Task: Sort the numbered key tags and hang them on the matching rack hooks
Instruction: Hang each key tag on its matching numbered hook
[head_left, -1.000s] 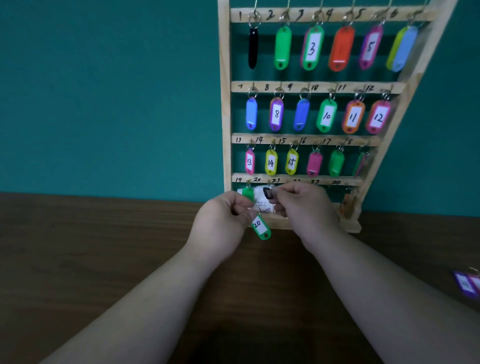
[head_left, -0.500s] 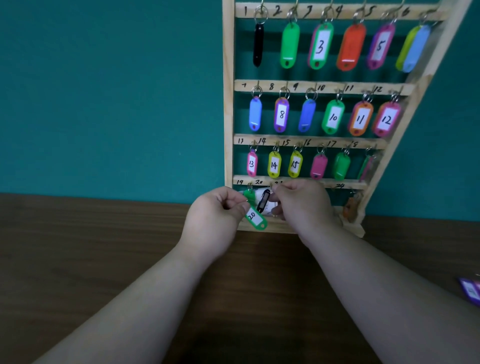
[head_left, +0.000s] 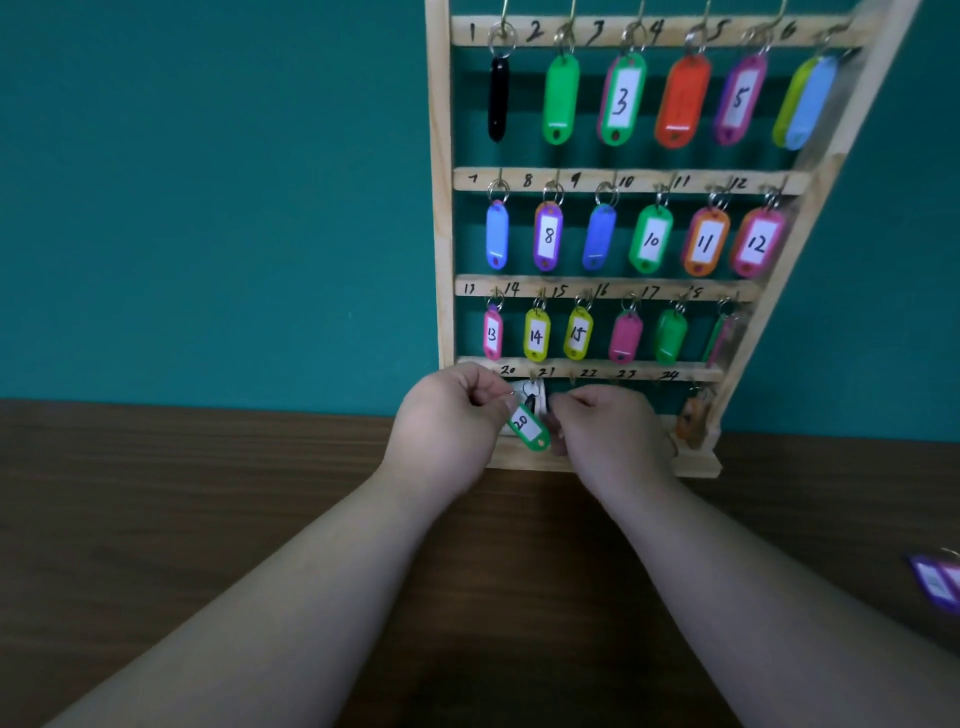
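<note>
Two hands at rack (head_left: 441, 208) base: left hand (head_left: 447, 418) pinches green tag (head_left: 531, 430); right hand (head_left: 610, 428) curled, hold unclear.

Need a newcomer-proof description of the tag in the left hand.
Start at the wooden rack against the teal wall and drop to its bottom row. There the left hand pinches the ring of a tilted green tag; unlike the black tag beside it, it shows a white handwritten label.
</note>
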